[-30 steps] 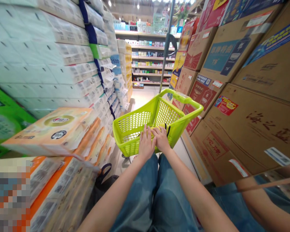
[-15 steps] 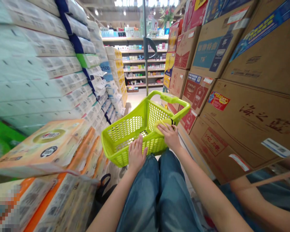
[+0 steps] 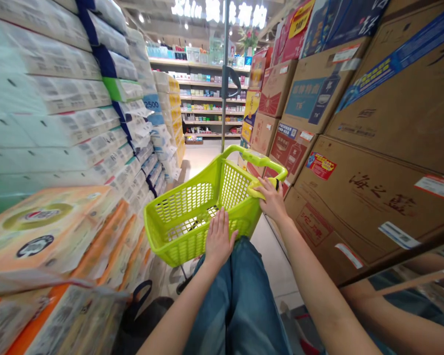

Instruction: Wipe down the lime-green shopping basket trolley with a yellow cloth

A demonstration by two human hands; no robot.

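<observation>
A lime-green shopping basket (image 3: 185, 246) with lattice walls stands tilted in front of my knees, and no goods show inside it. Its raised handle (image 3: 258, 159) is at the far right end. My left hand (image 3: 219, 239) lies with fingers stretched out on the near rim and side wall. With my right hand (image 3: 273, 199) I press a yellow cloth (image 3: 256, 188) with a dark edge against the basket's near right corner, just below the handle. Part of the cloth is hidden under my fingers.
Stacked tissue packs (image 3: 96, 128) rise on the left, with orange packs (image 3: 44, 222) closer to me. Cardboard cartons (image 3: 370, 182) wall the right side. A metal pole (image 3: 225, 116) stands beyond the basket, before stocked shelves (image 3: 200, 103). A dark bag (image 3: 144, 315) sits low at left.
My right hand and the cloth have moved along the rim, up and right toward the handle. My left hand has slid slightly right along the near rim. The camera view has shifted a little.
</observation>
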